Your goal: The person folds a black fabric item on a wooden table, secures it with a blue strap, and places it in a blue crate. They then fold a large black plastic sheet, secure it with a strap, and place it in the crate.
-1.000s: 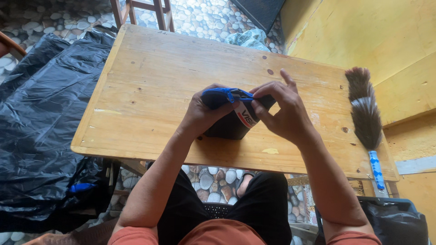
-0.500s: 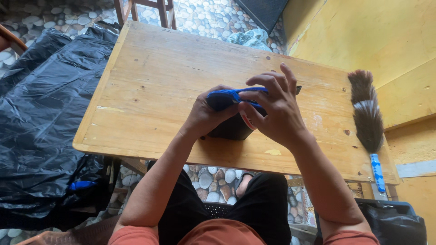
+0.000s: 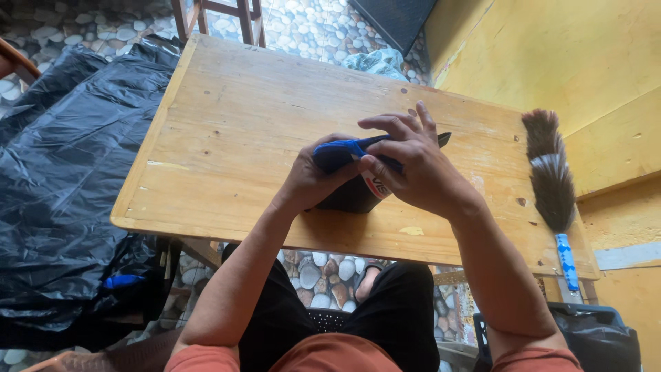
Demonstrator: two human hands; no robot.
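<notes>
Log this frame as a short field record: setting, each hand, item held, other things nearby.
setting: wooden table over a pebble-pattern floor, yellow wall on the right
left hand: grips the dark object from the left
right hand: fingers over its blue part
object detail: black, with a blue strap or edge; kind unclear
nearby: brush with blue handle at the table's right edge; black plastic sheet on the left

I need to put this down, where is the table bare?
The wooden table is bare left of the left hand, and along the far edge beyond both hands. It is crowded where the right hand and the left grip the black-and-blue object, and by the brush.
</notes>
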